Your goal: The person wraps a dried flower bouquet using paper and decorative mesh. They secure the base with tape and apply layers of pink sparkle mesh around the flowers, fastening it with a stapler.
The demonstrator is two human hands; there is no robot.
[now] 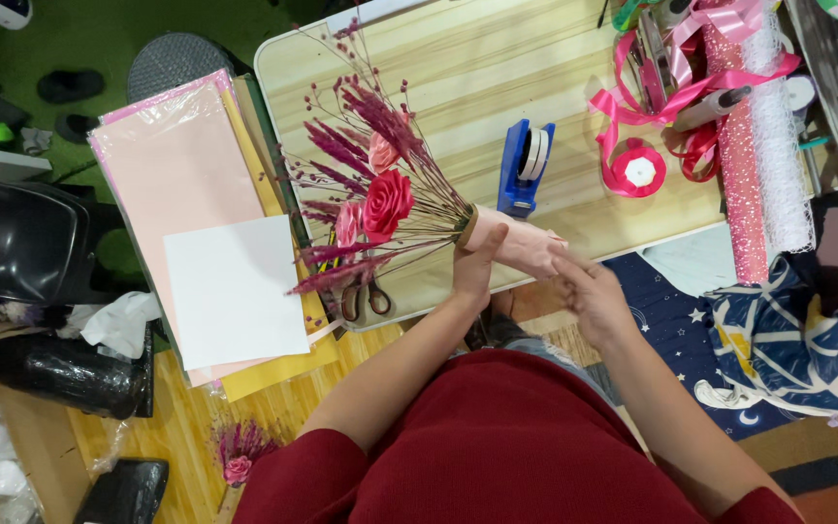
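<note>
A small bouquet [380, 199] of pink and red paper roses with dried purple sprigs lies sideways over the near edge of a pale wooden table [458, 68], its blooms pointing left and its stems bound in a pink wrap [521, 243] that juts toward the person. The left hand [477, 267] is curled around the stems just where the wrap begins, thumb over the top, gripping them. The right hand [589, 291] sits at the wrap's far end, fingers bent and pressed against the pink material, apparently pinching its edge. Just behind the wrap stands a blue tape dispenser [524, 165], and under the flower heads lie scissors [366, 296] with dark handles. To the left, a stack of pink and yellow paper sheets [172, 165] carries a white sheet [235, 291] on top. At the table's right end sit a spool of pink ribbon [637, 167], loose ribbon loops, and rolls of pink glitter and white mesh wrap [758, 146].
</note>
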